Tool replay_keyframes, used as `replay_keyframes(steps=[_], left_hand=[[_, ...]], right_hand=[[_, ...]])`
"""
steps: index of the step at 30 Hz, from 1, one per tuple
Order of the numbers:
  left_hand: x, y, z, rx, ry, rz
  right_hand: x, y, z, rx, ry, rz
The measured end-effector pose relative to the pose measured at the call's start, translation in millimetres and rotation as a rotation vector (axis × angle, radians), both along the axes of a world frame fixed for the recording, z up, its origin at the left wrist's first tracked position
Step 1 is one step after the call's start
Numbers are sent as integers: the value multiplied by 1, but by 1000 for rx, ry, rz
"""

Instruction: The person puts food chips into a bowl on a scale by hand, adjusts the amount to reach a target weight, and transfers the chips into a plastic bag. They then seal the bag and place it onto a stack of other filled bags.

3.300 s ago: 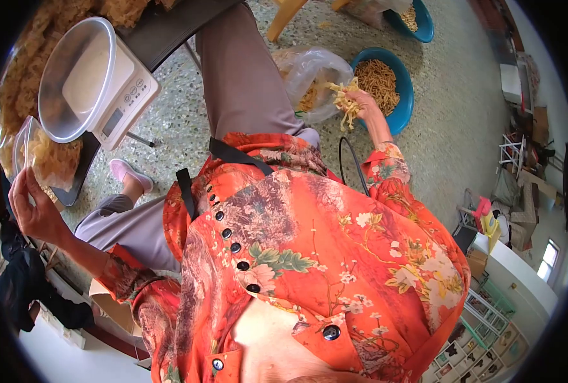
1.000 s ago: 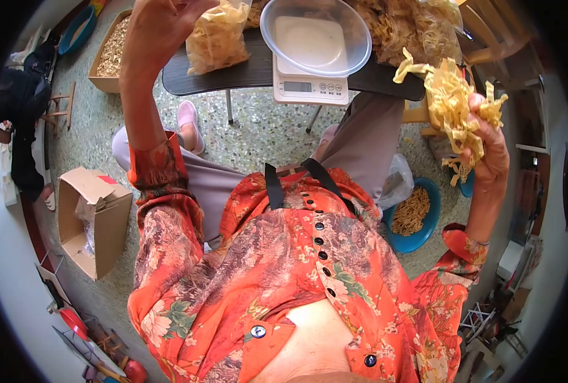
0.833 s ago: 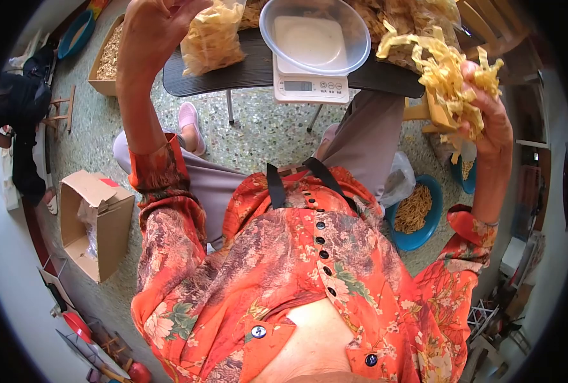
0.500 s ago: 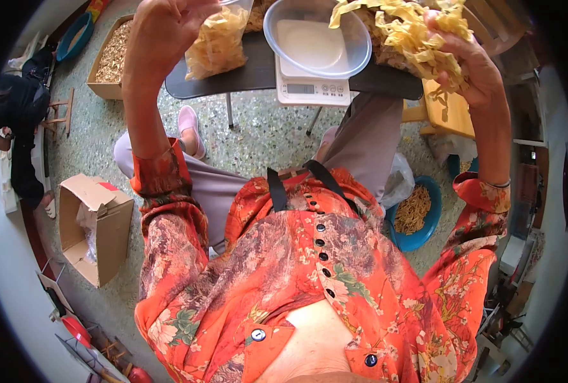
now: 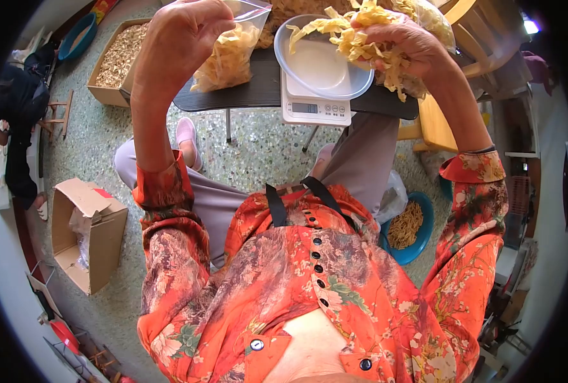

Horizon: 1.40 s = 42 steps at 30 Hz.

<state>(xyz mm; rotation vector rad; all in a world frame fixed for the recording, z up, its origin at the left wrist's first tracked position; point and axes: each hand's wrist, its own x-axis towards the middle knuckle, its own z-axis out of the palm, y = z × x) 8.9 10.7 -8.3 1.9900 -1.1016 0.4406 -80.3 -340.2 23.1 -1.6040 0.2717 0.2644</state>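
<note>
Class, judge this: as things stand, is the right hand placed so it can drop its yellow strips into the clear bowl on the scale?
Probably yes. The right hand holds the yellow strips right over the clear bowl on the scale, with nothing between them.

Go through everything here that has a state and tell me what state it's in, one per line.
Left hand: shut on plastic bag
Plastic bag: open, partly filled with strips
Right hand: shut on yellow strips, above the bowl
Bowl: on scale, nearly bare
Scale: display lit, unreadable
Cardboard box: open, tipped sideways
</note>
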Motion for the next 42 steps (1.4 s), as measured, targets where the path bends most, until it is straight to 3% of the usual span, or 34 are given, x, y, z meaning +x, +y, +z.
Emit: replay_keyframes(steps=[2, 5, 9, 15, 17, 18, 21, 25, 27, 28, 30, 34, 36, 39, 42], left_hand=[[-2, -1, 4, 6, 1, 8], [-1, 2, 4, 14, -7, 3], [-6, 0, 6, 30, -30, 17], [-5, 0, 11, 46, -35, -18], [-24, -9, 18, -3, -44, 53], [-33, -12, 21, -52, -56, 129], [-23, -4, 21, 21, 40, 99], [-25, -5, 24, 21, 3, 80], [-24, -4, 21, 17, 3, 73], [-24, -5, 20, 13, 3, 68], [-19, -6, 15, 0, 1, 71], [-25, -5, 20, 25, 9, 74], [-25, -5, 19, 38, 12, 79], [-26, -6, 20, 61, -36, 94], [-27, -6, 20, 69, -55, 106]], right_hand=[[6, -3, -9, -85, -121, 82], [19, 1, -20, -10, -55, 28], [19, 15, -13, -80, -50, 170], [24, 27, -28, -215, -149, 110], [25, 25, -33, -430, -220, 154], [20, 39, -20, -452, -114, 114], [29, 36, -34, -332, -124, 176], [26, 36, -34, -369, -138, 196], [29, 33, -40, -33, -233, 358], [30, 30, -40, -31, -231, 356], [25, 42, -23, -432, -164, 313], [18, 44, -14, -404, -163, 358], [20, 46, -6, -1029, -231, 372], [12, 52, 16, -828, -116, 378], [19, 33, 9, -814, -185, 347]])
